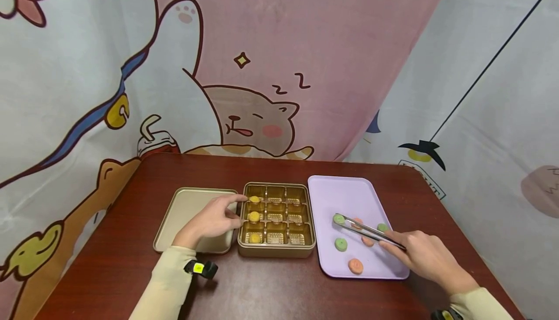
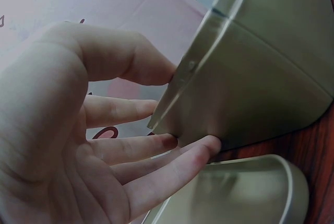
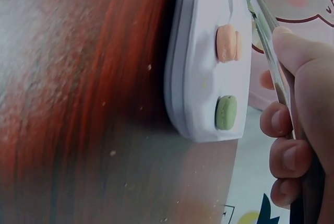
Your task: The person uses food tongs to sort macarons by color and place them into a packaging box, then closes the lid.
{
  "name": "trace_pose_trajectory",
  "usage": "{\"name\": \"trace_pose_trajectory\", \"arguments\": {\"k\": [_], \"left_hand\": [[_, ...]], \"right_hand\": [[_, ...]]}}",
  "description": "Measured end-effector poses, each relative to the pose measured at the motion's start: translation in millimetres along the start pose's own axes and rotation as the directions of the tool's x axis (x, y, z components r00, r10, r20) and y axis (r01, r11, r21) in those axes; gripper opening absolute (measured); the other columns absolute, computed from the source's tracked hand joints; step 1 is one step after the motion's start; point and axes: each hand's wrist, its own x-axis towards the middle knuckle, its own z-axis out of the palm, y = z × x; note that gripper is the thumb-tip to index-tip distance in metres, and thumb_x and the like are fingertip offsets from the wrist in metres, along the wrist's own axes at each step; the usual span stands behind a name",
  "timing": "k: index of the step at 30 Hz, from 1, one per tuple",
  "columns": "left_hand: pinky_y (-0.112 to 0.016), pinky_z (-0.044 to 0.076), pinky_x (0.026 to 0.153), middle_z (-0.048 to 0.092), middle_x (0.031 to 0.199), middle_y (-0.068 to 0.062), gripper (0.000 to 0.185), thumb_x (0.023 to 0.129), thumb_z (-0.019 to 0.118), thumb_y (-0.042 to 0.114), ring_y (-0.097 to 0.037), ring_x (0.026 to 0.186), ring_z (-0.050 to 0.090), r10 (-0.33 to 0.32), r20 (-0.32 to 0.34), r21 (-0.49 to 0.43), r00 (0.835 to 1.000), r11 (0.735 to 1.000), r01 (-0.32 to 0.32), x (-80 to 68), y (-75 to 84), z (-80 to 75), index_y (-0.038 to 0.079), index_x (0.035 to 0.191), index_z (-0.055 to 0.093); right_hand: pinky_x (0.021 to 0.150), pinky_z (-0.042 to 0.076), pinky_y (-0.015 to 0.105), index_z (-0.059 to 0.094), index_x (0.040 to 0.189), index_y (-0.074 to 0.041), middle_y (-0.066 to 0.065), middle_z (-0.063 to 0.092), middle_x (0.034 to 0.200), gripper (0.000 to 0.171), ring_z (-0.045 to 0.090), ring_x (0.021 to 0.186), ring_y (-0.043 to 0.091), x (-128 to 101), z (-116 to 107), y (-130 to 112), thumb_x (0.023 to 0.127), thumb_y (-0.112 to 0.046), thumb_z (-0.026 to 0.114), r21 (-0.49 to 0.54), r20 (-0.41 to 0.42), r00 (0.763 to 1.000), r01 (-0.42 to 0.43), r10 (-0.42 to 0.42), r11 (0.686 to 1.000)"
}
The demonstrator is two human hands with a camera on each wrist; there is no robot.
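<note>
The right hand point(image 1: 425, 252) squeezes tongs point(image 1: 369, 231) on a green sweet point(image 1: 338, 219) on the purple tray point(image 1: 332, 193), while the left hand point(image 1: 214, 220), fingers straight, steadies the gold box point(image 1: 276, 251); next seems to be lifting the sweet left into an empty cup.

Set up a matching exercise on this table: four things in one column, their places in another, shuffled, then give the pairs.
Things
1. metal tongs
2. gold tin lid
3. round yellow sweets
4. round green and orange sweets

Places
A. on the lilac plastic tray
B. in the right hand
C. flat on the table, under the left hand
D. in the left column of the gold compartment box

Pairs: 1-B, 2-C, 3-D, 4-A
</note>
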Motion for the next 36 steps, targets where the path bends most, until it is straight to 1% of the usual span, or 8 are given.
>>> {"name": "trace_pose_trajectory", "arguments": {"k": [8, 13, 16, 18, 20, 22, 27, 36], "left_hand": [[-0.041, 0.059, 0.091, 0.058, 0.149, -0.019, 0.064, 0.088, 0.076, 0.01, -0.011, 0.092, 0.075, -0.002, -0.001, -0.008, 1.0, 1.0, 0.002, 0.3, 0.0, 0.6, 0.006, 0.148, 0.056], [-0.042, 0.059, 0.091, 0.058, 0.148, -0.019, 0.064, 0.088, 0.076, 0.009, -0.01, 0.091, 0.075, -0.006, -0.004, -0.005, 1.0, 1.0, 0.006, 0.2, -0.1, 0.7, 0.006, 0.148, 0.056], [-0.042, 0.059, 0.091, 0.057, 0.149, -0.019, 0.064, 0.088, 0.076, 0.009, -0.01, 0.091, 0.075, -0.009, -0.004, -0.003, 1.0, 1.0, 0.009, 0.0, 0.4, 0.7, 0.006, 0.149, 0.056], [-0.042, 0.059, 0.091, 0.057, 0.15, -0.019, 0.064, 0.088, 0.076, 0.009, -0.011, 0.092, 0.075, -0.01, -0.005, -0.004, 1.0, 1.0, 0.01, -0.1, 1.0, 0.6, 0.006, 0.149, 0.056], [-0.042, 0.059, 0.091, 0.056, 0.15, -0.02, 0.064, 0.088, 0.076, 0.009, -0.011, 0.092, 0.075, -0.012, -0.004, -0.009, 1.0, 1.0, 0.012, -0.1, 1.2, 0.5, 0.006, 0.149, 0.056], [-0.042, 0.059, 0.091, 0.055, 0.151, -0.02, 0.064, 0.088, 0.077, 0.009, -0.011, 0.092, 0.075, -0.014, -0.004, -0.012, 1.0, 1.0, 0.013, -0.1, 1.0, 0.5, 0.006, 0.149, 0.056], [-0.041, 0.059, 0.09, 0.055, 0.151, -0.02, 0.064, 0.088, 0.077, 0.009, -0.011, 0.092, 0.075, -0.011, -0.004, -0.01, 1.0, 1.0, 0.011, -0.1, 1.3, 0.5, 0.006, 0.149, 0.056], [-0.041, 0.059, 0.091, 0.055, 0.151, -0.02, 0.064, 0.088, 0.077, 0.009, -0.011, 0.092, 0.075, -0.008, -0.007, -0.015, 1.0, 1.0, 0.008, -0.5, 1.0, 0.9, 0.006, 0.148, 0.056]], "right_hand": [[0.048, 0.033, 0.024, 0.081, 0.117, -0.019, -0.01, 0.074, 0.085, 0.036, 0.043, 0.061, 0.002, 9, -9, -11, 0.093, -0.045, 0.078, 0.04, -0.068, 0.997, 0.028, -0.025, 0.999], [0.046, 0.031, 0.022, 0.079, 0.109, -0.027, -0.021, 0.054, 0.065, 0.022, 0.037, 0.056, -0.002, 17, -15, -26, 0.092, -0.041, 0.08, 0.065, -0.115, 0.989, 0.1, -0.092, 0.993], [0.046, 0.03, 0.021, 0.079, 0.115, -0.03, -0.021, 0.061, 0.069, 0.025, 0.036, 0.056, -0.004, 21, -16, -35, 0.093, -0.042, 0.08, 0.084, -0.126, 0.985, 0.132, -0.121, 0.988], [0.045, 0.029, 0.02, 0.079, 0.124, -0.029, -0.018, 0.073, 0.081, 0.033, 0.035, 0.055, -0.005, 24, -16, -42, 0.093, -0.041, 0.079, 0.096, -0.135, 0.981, 0.156, -0.142, 0.983], [0.044, 0.028, 0.018, 0.077, 0.13, -0.025, -0.011, 0.08, 0.097, 0.039, 0.034, 0.055, -0.006, 26, -15, -47, 0.094, -0.04, 0.079, 0.103, -0.155, 0.973, 0.188, -0.171, 0.977], [0.043, 0.029, 0.017, 0.078, 0.129, -0.021, -0.008, 0.08, 0.101, 0.039, 0.04, 0.055, -0.007, 29, -14, -53, 0.093, -0.037, 0.08, 0.102, -0.182, 0.962, 0.223, -0.202, 0.97], [0.049, 0.04, 0.019, 0.079, 0.111, -0.022, -0.019, 0.071, 0.083, 0.023, 0.051, 0.063, -0.007, 37, -12, -67, 0.091, -0.034, 0.082, 0.096, -0.226, 0.934, 0.305, -0.278, 0.947], [0.047, 0.032, 0.015, 0.072, 0.104, -0.03, -0.026, 0.046, 0.07, 0.015, 0.036, 0.058, -0.005, 52, -7, -95, 0.094, -0.037, 0.079, 0.122, -0.251, 0.89, 0.42, -0.381, 0.899]]}}
